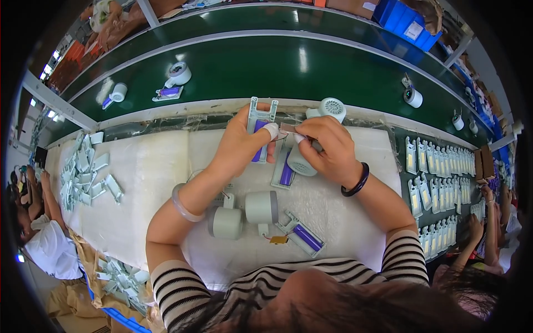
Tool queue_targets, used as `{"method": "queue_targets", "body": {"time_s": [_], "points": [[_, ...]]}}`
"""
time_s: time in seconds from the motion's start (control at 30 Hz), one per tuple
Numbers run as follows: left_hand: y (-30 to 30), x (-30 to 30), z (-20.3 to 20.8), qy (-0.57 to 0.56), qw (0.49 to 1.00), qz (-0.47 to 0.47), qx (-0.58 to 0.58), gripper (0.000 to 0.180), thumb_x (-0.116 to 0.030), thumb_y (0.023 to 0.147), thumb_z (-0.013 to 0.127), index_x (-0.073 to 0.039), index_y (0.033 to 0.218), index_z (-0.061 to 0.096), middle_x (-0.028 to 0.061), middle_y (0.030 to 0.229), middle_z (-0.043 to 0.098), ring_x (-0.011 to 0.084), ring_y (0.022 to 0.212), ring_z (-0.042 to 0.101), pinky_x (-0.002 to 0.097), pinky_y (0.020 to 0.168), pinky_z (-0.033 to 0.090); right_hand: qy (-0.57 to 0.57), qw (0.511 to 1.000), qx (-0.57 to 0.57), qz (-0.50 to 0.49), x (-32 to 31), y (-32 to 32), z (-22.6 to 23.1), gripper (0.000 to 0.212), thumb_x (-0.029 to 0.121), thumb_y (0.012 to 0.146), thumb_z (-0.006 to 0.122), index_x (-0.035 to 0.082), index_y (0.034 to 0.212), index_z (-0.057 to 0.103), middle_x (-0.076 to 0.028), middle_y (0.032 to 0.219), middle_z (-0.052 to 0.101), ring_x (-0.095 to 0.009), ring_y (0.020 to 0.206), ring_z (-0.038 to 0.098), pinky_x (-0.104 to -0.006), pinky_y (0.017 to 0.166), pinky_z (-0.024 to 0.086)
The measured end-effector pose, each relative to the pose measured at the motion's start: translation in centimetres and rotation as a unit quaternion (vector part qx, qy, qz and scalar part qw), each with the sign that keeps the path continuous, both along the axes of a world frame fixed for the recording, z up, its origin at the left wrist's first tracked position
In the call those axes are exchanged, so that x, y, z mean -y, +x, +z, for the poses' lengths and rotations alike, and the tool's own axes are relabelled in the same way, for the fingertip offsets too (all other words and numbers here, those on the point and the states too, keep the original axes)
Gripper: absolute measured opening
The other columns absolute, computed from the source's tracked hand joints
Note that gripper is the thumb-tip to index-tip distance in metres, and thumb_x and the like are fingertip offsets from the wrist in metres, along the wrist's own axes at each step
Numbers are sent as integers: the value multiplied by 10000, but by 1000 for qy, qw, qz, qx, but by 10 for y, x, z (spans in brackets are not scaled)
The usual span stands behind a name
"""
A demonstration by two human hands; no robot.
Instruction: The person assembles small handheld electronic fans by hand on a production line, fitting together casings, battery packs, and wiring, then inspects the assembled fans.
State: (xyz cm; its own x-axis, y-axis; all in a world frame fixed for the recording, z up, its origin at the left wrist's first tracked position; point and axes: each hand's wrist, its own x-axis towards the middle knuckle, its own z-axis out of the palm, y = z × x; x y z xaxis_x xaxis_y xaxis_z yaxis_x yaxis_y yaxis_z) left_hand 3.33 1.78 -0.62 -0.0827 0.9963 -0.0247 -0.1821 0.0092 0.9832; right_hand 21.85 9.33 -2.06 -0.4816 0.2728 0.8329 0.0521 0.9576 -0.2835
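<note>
Left hand (242,145): curled round a long, pale green plastic handle shell (268,116), upper centre of the frame, thumb laid across its open face. A purple cylindrical cell (259,151) sits in the shell.

Right hand (331,145): nearly closed, thumb and fingertips pinching a small, flat brownish piece (288,128) just to the right of that shell. Thin red and dark wires (282,135) run between the hands; exact joint hidden by the fingers.

Progress, as judged: cell seated in the held shell; flat piece outside it, shell uncovered, so placing the piece and closing up appear left to do.

On the sheet-covered desk (147,227), lower centre: two pale green cylindrical heads with grey rims (261,207), plus an open shell with a purple cell (307,237), a gold-yellow flat piece (278,240) lying outside it. These look unfinished too.

Loose pale green plastic pieces (83,172) heaped at left; rows of pale shells with yellow strips (438,194) at right. Green conveyor belt (250,69) across the top carries further open units (177,73).
</note>
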Motion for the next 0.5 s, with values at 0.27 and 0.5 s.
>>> {"method": "queue_targets", "body": {"time_s": [0.27,0.5], "points": [[8,5,0,-12,999,-29,22,352,-72,866,577,-36,1203,480,61,823,577,122,647,574,313,525,549,-14,1000,-7,0,1,0,-2,262,-31,679,684,21,925,611,-120,895,637,-274,762,600,-348,670,487],[13,8,7,0,999,-34,-13,386,-47,852,569,-42,1215,441,56,867,575,100,669,570,268,561,537,-100,995,-6,15,7,3,0,251,-72,732,667,-1,968,616,-134,958,652,-271,849,631,-325,743,507]]}}
